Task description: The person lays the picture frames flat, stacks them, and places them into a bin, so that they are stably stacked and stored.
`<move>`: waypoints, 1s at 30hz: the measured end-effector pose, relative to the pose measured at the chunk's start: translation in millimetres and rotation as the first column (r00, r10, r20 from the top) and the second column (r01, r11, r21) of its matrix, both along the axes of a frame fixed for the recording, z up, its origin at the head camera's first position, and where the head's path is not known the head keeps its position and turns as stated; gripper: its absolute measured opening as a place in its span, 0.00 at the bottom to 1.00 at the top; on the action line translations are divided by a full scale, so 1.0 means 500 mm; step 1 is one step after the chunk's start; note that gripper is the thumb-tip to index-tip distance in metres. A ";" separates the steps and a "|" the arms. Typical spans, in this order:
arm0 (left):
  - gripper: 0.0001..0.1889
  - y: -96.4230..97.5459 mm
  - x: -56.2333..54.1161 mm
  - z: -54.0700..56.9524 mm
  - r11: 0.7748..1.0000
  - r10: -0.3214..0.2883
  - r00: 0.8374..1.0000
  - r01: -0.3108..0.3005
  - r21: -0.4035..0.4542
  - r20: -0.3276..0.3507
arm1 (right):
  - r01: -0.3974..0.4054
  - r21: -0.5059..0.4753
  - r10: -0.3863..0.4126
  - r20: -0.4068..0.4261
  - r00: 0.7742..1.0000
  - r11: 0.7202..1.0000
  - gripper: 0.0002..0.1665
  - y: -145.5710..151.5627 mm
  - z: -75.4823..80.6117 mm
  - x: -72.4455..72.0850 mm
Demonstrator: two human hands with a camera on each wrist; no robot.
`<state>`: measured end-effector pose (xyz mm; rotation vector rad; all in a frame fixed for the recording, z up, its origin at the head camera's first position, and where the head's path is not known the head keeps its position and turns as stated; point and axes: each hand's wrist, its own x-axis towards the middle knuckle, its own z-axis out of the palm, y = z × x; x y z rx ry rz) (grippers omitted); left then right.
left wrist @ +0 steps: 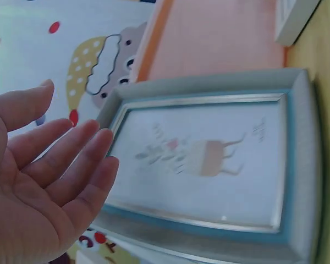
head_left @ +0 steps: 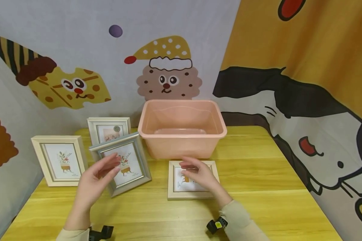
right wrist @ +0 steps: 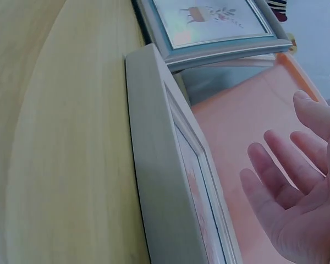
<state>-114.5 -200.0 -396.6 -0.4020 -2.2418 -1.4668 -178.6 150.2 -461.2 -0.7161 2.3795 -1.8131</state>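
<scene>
In the head view my left hand [head_left: 93, 180] hovers before a silver-grey picture frame [head_left: 144, 167], which stands tilted and shows a potted-plant print. The left wrist view shows that hand's fingers [left wrist: 71, 170] spread and loosely bent, holding nothing. My right hand [head_left: 200, 175] is above a cream picture frame [head_left: 172, 187] lying flat in front of the pink bin [head_left: 181, 147]. Its fingers [right wrist: 275, 176] are relaxed, with nothing between them in the right wrist view. Part of the lying frame's print is hidden behind this hand.
A cream picture frame [head_left: 42, 164] stands at the left, and a white picture frame [head_left: 93, 129] stands behind the grey one, partly covered by it. All are on the wooden table [head_left: 259, 167]. A cartoon-printed curtain [head_left: 199, 26] hangs behind the table.
</scene>
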 end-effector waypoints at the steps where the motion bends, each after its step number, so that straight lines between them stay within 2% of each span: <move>1: 0.24 -0.005 0.001 0.005 1.000 0.020 1.000 -0.020 -0.001 -0.013 | 0.003 -0.012 -0.003 0.012 1.000 1.000 0.32 -0.003 0.001 0.001; 7: 0.24 -0.034 0.003 0.024 0.993 0.117 0.992 -0.115 0.037 -0.054 | 0.010 -0.107 -0.007 0.030 1.000 0.994 0.31 -0.019 -0.011 0.004; 11: 0.25 -0.055 0.002 0.030 0.980 0.190 0.981 -0.187 0.069 -0.045 | -0.017 -0.153 0.022 0.033 0.999 0.988 0.32 -0.030 -0.022 0.006; 16: 0.25 -0.081 -0.005 0.037 0.941 0.312 0.950 -0.309 0.136 -0.001 | -0.026 -0.167 0.034 0.050 0.998 0.986 0.33 -0.040 -0.027 0.006; 19: 0.26 -0.096 -0.010 0.035 0.914 0.362 0.930 -0.367 0.171 0.061 | -0.035 -0.171 0.045 0.057 0.997 0.985 0.33 -0.046 -0.025 0.006; 21: 0.26 -0.107 -0.015 0.030 0.910 0.346 0.932 -0.361 0.203 0.103 | -0.043 -0.177 0.055 0.067 0.996 0.983 0.33 -0.052 -0.023 0.006; 22: 0.26 -0.111 -0.017 0.027 0.914 0.322 0.940 -0.340 0.221 0.116 | -0.046 -0.180 0.060 0.071 0.996 0.983 0.33 -0.056 -0.023 0.006; 24: 0.27 -0.118 -0.024 0.019 0.921 0.249 0.960 -0.276 0.274 0.131 | -0.050 -0.186 0.067 0.085 0.994 0.981 0.33 -0.063 -0.022 0.005; 27: 0.29 -0.125 -0.035 0.005 0.918 0.127 0.984 -0.165 0.362 0.128 | -0.058 -0.192 0.079 0.103 0.991 0.980 0.34 -0.074 -0.025 0.002; 30: 0.30 -0.127 -0.043 -0.006 0.925 0.081 0.987 -0.126 0.359 0.138 | -0.065 -0.191 0.088 0.115 0.990 0.979 0.34 -0.085 -0.028 0.001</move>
